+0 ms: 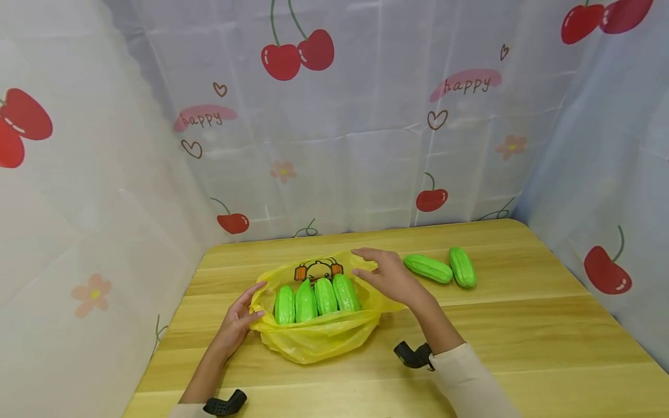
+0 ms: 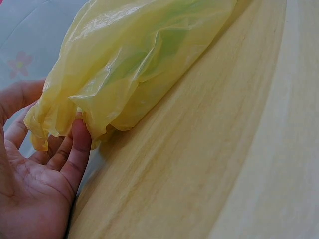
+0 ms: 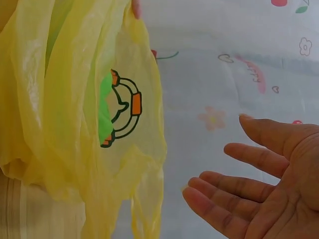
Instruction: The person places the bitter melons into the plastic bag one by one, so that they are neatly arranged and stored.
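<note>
A yellow plastic bag (image 1: pixel 319 342) lies on the table with its mouth spread, a cartoon face printed on its far side. Several bright green, ridged, gourd-like vegetables (image 1: pixel 305 302) stand side by side in it. My left hand (image 1: pixel 236 322) is at the bag's left edge, thumb and fingers apart; in the left wrist view its relaxed fingers (image 2: pixel 79 154) touch the crumpled plastic. Above the bag's right side hovers my right hand (image 1: pixel 389 276). The right wrist view shows that hand (image 3: pixel 279 184) with fingers spread, holding nothing, apart from the bag (image 3: pixel 65 124).
Two more green vegetables, one slanted (image 1: pixel 428 268) and one more upright (image 1: pixel 463 267), lie on the wooden table (image 1: pixel 522 325) to the right of the bag. Curtains (image 1: pixel 355 157) printed with cherries enclose the table at the back and sides.
</note>
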A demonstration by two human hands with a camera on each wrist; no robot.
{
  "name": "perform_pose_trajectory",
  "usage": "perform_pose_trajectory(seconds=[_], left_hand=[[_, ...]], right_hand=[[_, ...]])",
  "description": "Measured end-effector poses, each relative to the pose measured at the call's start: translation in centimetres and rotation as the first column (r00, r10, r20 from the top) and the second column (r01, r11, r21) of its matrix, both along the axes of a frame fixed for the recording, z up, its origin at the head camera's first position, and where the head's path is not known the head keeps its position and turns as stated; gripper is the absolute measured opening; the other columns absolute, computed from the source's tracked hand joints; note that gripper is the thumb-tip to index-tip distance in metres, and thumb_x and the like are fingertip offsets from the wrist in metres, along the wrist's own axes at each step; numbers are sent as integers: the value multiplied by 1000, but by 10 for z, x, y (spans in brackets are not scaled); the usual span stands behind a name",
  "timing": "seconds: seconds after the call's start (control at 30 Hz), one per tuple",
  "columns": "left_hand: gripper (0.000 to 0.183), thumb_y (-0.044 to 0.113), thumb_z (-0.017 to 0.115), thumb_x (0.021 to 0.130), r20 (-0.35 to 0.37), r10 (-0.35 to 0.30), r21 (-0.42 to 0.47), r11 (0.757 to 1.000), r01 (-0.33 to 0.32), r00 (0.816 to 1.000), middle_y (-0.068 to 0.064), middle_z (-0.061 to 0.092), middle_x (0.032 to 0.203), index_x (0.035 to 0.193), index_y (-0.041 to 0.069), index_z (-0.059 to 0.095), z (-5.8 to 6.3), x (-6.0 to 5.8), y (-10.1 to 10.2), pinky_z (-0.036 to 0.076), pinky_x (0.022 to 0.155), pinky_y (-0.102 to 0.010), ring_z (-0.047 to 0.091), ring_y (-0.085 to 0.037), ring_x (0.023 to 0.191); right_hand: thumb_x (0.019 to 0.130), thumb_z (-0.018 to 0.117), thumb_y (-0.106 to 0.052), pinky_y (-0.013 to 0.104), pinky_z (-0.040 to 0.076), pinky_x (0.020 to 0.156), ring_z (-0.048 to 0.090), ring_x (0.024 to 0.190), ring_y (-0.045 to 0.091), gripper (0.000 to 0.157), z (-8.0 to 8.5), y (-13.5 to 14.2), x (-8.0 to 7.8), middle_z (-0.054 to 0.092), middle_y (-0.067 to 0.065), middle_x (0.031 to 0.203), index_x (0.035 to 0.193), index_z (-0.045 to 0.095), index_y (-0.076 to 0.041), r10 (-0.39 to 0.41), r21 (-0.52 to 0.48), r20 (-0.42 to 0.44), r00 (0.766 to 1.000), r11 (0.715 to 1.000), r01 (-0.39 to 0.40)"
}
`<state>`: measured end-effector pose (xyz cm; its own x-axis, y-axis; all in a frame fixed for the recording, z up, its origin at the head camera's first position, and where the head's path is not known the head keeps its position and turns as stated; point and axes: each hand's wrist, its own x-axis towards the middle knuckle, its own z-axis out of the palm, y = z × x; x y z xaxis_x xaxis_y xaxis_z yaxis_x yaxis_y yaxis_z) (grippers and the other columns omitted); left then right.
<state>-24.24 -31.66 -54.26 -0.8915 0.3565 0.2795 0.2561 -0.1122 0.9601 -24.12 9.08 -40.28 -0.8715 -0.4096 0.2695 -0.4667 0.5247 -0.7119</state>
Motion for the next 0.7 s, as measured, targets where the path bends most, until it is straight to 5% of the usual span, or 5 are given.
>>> perform_pose_trajectory(seconds=[0.37,0.7], left_hand=[[62,-8,53,97,-2,7,-14,1000,-7,1000,-20,18,166,155,-7,29,2,-1,0,21,111,-11,-9,-32,154],[62,-9,53,97,9,5,-2,1000,-5,1000,-21,16,166,155,-8,29,2,0,1,21,111,-11,-13,-35,153]], right_hand=[[98,69,-23,44,58,87,60,125,35,48,5,22,-7,60,14,142,143,59,-10,-58,-43,4,998,997,58],[98,69,-26,51,56,90,58,125,38,49,8,49,-13,61,16,139,144,59,-10,-121,-37,-4,993,992,120]])
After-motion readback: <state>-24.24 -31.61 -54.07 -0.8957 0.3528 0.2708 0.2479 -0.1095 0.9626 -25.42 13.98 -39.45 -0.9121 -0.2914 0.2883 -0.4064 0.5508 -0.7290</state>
